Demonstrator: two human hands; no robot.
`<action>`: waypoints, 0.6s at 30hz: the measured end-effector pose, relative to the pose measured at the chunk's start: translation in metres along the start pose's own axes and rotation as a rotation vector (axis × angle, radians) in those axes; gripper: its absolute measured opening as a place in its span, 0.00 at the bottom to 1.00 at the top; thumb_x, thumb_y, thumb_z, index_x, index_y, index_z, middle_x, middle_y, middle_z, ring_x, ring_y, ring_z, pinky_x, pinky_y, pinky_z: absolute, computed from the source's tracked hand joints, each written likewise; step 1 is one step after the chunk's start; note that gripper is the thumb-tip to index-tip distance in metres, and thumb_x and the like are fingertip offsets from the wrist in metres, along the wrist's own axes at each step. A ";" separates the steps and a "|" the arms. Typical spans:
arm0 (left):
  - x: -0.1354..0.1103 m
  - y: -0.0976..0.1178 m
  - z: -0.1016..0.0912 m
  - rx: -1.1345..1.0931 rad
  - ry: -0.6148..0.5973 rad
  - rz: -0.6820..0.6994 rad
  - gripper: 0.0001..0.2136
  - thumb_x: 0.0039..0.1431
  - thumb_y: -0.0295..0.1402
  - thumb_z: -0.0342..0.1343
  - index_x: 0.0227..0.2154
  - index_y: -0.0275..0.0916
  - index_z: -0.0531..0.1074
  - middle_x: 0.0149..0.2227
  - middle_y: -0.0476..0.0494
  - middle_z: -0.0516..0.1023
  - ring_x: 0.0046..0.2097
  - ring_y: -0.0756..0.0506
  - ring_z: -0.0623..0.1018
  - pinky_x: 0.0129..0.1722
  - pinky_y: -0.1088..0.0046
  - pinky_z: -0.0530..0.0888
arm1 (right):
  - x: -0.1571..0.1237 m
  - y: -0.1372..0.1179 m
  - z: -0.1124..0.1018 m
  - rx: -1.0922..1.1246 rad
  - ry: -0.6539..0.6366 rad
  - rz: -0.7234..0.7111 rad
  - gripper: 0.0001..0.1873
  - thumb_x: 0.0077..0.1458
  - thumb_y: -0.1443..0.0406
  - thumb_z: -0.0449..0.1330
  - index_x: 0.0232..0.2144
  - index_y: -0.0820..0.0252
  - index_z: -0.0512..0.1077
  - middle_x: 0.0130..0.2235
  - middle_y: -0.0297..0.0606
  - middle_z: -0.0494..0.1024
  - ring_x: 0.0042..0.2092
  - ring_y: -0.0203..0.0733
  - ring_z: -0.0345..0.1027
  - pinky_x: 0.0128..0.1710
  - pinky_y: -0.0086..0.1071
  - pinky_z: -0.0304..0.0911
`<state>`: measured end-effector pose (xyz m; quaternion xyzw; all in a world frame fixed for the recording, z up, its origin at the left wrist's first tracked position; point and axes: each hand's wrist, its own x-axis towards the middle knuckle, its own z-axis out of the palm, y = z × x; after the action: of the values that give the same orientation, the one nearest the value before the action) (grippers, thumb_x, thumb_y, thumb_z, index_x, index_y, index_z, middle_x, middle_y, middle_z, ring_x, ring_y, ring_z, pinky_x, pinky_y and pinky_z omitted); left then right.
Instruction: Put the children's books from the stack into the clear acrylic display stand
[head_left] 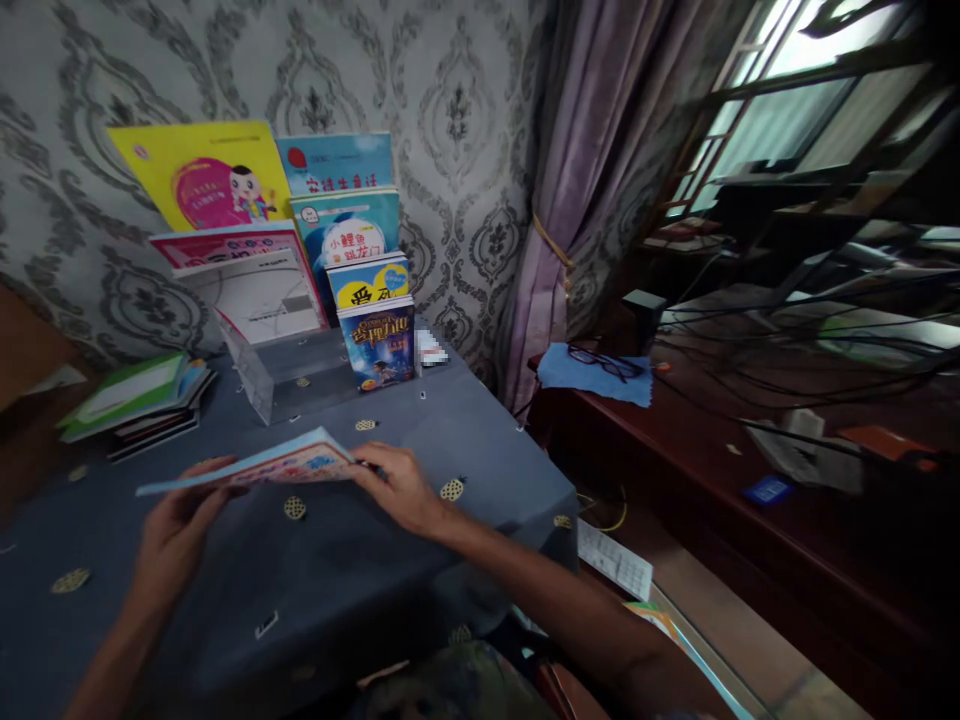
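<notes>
A thin picture book (262,466) with a light blue edge is held almost flat above the blue-grey tablecloth (337,570). My left hand (176,530) grips its near left side with curled fingers. My right hand (401,487) pinches its right end. Behind it stands a clear acrylic rack (281,375) filled with several children's books, among them a yellow one (202,175) at the back and a small dark blue one (377,345) at the front.
A stack of flat books (139,400) lies at the table's left. To the right stands a dark wooden desk (750,510) with glasses on a blue cloth (596,372), cables and papers. A purple curtain (585,180) hangs beside the window.
</notes>
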<state>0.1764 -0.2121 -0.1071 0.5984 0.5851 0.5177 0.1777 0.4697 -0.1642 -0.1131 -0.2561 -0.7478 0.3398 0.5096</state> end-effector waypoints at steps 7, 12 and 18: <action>0.026 0.030 0.029 -0.171 0.043 0.005 0.21 0.57 0.52 0.59 0.41 0.39 0.74 0.32 0.48 0.78 0.30 0.48 0.76 0.30 0.73 0.76 | 0.036 0.002 -0.002 0.162 0.164 0.105 0.17 0.62 0.54 0.56 0.30 0.60 0.74 0.28 0.32 0.72 0.31 0.36 0.64 0.31 0.28 0.59; 0.025 0.023 0.028 -0.234 -0.024 -0.155 0.25 0.54 0.51 0.59 0.48 0.40 0.66 0.23 0.57 0.71 0.20 0.51 0.69 0.18 0.78 0.65 | 0.050 0.027 0.004 0.173 0.134 0.267 0.18 0.58 0.52 0.56 0.24 0.57 0.67 0.21 0.27 0.63 0.24 0.33 0.56 0.22 0.25 0.53; 0.010 -0.013 0.036 -0.178 -0.171 -0.340 0.25 0.50 0.51 0.59 0.45 0.42 0.61 0.20 0.59 0.70 0.16 0.51 0.67 0.16 0.78 0.61 | 0.051 0.067 0.015 -0.224 -0.029 0.520 0.14 0.58 0.60 0.55 0.24 0.59 0.71 0.21 0.29 0.70 0.23 0.34 0.63 0.23 0.26 0.58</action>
<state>0.1969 -0.1855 -0.1281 0.5148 0.6125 0.4770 0.3637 0.4401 -0.0879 -0.1381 -0.4893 -0.6969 0.3780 0.3633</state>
